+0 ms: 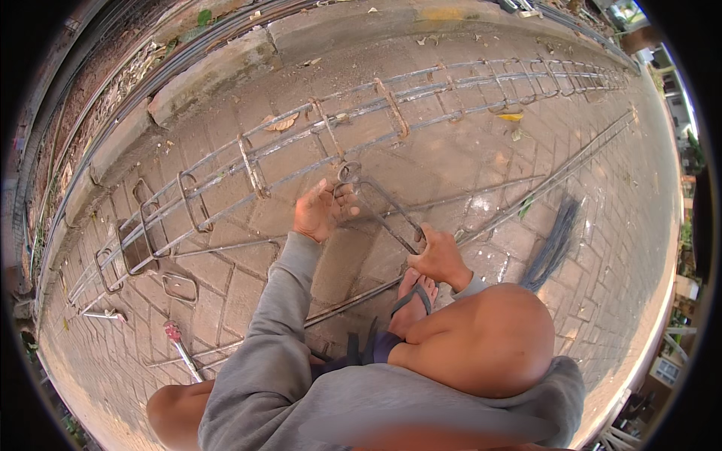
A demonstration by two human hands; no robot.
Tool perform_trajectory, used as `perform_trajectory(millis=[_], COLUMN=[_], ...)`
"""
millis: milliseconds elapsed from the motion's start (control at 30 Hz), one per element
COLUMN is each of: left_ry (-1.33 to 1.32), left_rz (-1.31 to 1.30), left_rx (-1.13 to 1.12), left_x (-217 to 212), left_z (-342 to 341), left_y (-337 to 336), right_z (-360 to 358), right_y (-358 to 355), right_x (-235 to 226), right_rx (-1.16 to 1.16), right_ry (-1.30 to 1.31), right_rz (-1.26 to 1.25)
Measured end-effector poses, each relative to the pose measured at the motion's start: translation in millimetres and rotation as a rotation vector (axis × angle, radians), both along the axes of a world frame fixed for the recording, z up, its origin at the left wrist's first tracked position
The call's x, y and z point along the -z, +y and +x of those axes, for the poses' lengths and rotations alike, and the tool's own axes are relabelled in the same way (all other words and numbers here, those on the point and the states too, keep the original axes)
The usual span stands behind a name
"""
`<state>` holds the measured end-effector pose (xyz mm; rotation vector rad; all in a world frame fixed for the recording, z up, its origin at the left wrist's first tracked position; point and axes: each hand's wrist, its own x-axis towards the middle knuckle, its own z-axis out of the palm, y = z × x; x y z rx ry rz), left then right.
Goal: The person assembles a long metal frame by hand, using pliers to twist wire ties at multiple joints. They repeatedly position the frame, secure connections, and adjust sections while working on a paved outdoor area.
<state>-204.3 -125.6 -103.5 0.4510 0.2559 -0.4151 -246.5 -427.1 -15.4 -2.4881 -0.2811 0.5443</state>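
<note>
My right hand (442, 257) is closed round the long handles of a pair of pincers (391, 201). The handles stand apart, and the round head of the pincers is against the near bar of a long steel rebar cage (316, 163). Just left of that head is my left hand (322, 210), palm up, its fingers loosely curled and apart. A thin dark strand runs beside these fingers, but I cannot make out a grip on it. Square stirrups (392, 109) cross the cage's long bars at intervals.
A bundle of dark tie wire (553, 242) lies right of my foot. Loose rods (553, 165) cross the paving. At lower left are a red-ended tool (180, 347), a loose stirrup (180, 287) and a hammer-like tool (105, 315). A concrete kerb (218, 75) runs behind the cage.
</note>
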Motion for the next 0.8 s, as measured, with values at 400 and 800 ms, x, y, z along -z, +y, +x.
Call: perform_trajectory(millis=[400, 800], left_ry=[-0.178, -0.582], left_rz=[0.902, 1.898], left_rx=[0.543, 1.181], left_x=[-75.7, -45.8], left_z=[-21.3, -92.6], left_y=[31.5, 86.2], right_z=[-12.4, 80.4], right_y=[-4.8, 7.5], right_x=[-28.0, -20.6], right_rx=[0.263, -0.238], right_ry=[0.875, -0.570], right_rz=[0.520, 0.084])
